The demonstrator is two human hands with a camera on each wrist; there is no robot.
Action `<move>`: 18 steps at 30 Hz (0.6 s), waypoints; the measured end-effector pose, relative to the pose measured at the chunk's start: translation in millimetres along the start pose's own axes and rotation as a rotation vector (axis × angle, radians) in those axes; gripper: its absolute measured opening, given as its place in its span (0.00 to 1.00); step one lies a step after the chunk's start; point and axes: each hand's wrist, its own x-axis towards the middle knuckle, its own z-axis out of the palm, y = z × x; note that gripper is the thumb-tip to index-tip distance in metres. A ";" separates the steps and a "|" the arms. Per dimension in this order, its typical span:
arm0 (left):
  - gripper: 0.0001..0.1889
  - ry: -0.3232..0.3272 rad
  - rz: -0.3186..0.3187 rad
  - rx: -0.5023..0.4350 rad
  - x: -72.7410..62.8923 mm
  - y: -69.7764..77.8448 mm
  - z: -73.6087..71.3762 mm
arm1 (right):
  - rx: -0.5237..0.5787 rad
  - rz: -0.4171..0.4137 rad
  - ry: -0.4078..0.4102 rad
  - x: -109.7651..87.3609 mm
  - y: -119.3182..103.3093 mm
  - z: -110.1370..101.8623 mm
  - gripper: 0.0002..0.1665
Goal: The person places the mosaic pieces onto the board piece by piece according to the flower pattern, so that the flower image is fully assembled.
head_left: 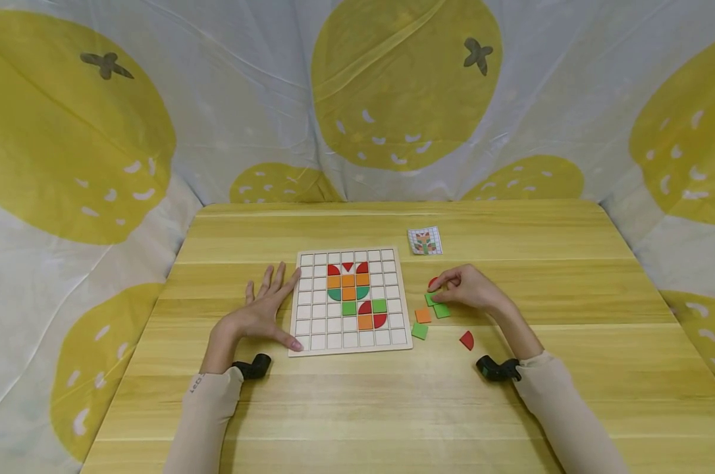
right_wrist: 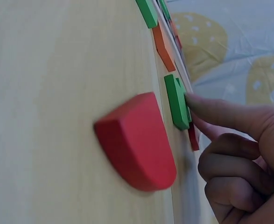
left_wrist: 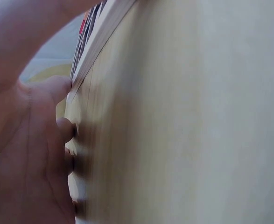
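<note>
A wooden grid board [head_left: 305,327] lies on the table with red, orange and green tiles forming a flower-like pattern. My left hand [head_left: 257,320] is at its left side, fingers spread, with the thumb on the near corner and the index fingertip against the edge. Right of the board, my right hand [head_left: 471,288] pinches a green square tile [head_left: 431,299] between thumb and index finger, the other fingers curled in. Another green tile [head_left: 442,311] lies by it, and a red piece [head_left: 433,283] shows partly behind the fingers. In the right wrist view the thumb tip meets the green tile [right_wrist: 176,102].
An orange square [head_left: 423,316], a green square [head_left: 419,331] and a red quarter-circle [head_left: 467,340] lie loose right of the board. A small pattern card [head_left: 425,241] lies beyond the board. Behind the table [head_left: 357,408] hangs a fruit-print cloth [head_left: 263,99].
</note>
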 end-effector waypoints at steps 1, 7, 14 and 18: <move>0.80 0.000 0.000 0.002 0.1 -0.2 0.1 | 0.007 0.005 0.001 0.5 -0.7 0.4 0.13; 0.80 0.002 0.002 0.000 -0.5 -1.5 0.1 | 0.023 0.017 0.048 3.7 -3.5 2.5 0.11; 0.80 0.002 0.007 -0.004 -1.1 -1.3 -0.5 | 0.007 -0.008 0.063 3.2 -2.7 -0.3 0.13; 0.80 -0.003 0.000 0.006 -1.1 0.3 -0.4 | 0.024 -0.012 0.024 0.4 -0.9 -2.7 0.17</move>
